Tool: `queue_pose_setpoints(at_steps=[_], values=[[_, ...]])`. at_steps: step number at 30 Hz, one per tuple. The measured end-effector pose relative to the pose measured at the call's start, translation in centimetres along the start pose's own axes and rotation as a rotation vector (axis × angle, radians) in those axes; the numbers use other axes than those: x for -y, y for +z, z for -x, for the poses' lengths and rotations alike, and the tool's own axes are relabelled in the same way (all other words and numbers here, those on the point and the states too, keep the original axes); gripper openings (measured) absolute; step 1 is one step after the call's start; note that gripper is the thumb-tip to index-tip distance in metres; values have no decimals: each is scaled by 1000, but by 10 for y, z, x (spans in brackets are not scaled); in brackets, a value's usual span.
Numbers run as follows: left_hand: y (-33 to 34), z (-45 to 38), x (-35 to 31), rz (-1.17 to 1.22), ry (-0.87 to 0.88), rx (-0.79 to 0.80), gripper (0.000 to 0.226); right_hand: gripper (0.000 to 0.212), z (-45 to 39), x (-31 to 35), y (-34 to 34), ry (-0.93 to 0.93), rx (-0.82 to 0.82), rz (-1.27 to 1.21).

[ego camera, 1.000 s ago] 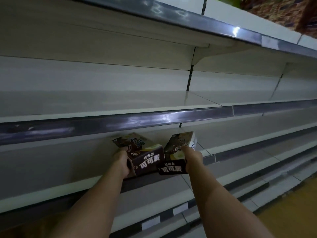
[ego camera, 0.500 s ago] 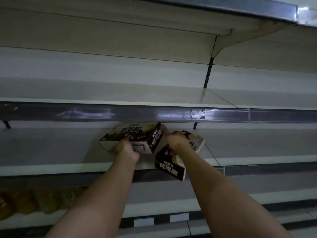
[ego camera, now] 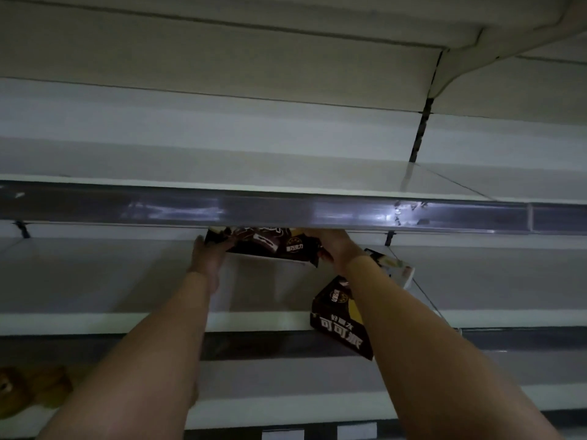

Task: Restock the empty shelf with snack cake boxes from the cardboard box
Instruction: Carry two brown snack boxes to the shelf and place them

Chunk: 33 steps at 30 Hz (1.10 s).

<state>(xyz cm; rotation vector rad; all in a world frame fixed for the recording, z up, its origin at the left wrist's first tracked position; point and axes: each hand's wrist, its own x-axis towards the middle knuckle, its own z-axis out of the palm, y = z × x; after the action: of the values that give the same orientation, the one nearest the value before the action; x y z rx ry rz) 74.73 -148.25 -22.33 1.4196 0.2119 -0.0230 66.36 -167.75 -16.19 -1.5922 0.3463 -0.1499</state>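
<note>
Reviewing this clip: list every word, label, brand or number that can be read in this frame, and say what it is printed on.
"可可派", seen upside down: end face of the lower snack cake box lying on the shelf.
Smaller line above it: too blurred to read.
Round badges on that box and on the upper snack cake box, held between the left hand and right hand: not legible.
White tags on the bottom rail: blank or unreadable.

A white shelf [ego camera: 95, 281] carries one dark snack cake box [ego camera: 343, 315] — its end overhanging the front edge.

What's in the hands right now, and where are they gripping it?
Both hands hold one snack cake box by its ends: left hand on the left end, right hand on the right. The other box lies unheld.
</note>
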Motion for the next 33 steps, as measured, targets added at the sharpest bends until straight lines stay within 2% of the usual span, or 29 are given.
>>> queue_pose_setpoints(at_steps=[2,5,8,11,15,17,18,19,20,21,23,25,27,29,30,31,33], values=[[-5,-11,3,-83,62,71,66,14,-19,-9,0,-55,-41,54],[-10,-32,13,-140,94,81,68,15,-49,-21,3,-84,-140,193],[-10,-44,26,-171,103,122,54,51,-75,-34,8,-47,-235,511],[-5,-47,28,-183,101,165,51,54,-86,-43,15,-36,-273,691],[-4,-59,25,-249,104,233,55,50,-92,-41,20,-8,-291,700],[-6,-64,22,-267,83,224,55,52,-93,-34,21,42,-278,616],[-7,-66,20,-277,67,217,54,49,-93,-32,20,45,-257,545],[-6,-69,19,-286,62,219,51,37,-92,-29,20,52,-235,509],[-4,-69,18,-306,52,205,49,19,-88,-25,21,63,-207,504],[-1,-66,17,-317,52,181,49,14,-85,-22,20,79,-177,537],[7,-60,18,-317,37,48,60,16,-78,-21,16,97,-174,593],[16,-46,19,-421,55,-148,56,14,-66,-21,5,78,-296,586],[30,-25,20,-496,142,-217,36,16,-52,-22,-11,46,-454,721],[50,-5,26,-487,220,0,12,34,-39,-25,-29,16,-573,887],[61,9,30,-495,222,157,12,41,-31,-28,-38,11,-622,942],[72,25,34,-512,188,312,14,46,-22,-32,-48,34,-665,972],[89,57,37,-558,89,515,37,53,-7,-42,-66,131,-692,981]])
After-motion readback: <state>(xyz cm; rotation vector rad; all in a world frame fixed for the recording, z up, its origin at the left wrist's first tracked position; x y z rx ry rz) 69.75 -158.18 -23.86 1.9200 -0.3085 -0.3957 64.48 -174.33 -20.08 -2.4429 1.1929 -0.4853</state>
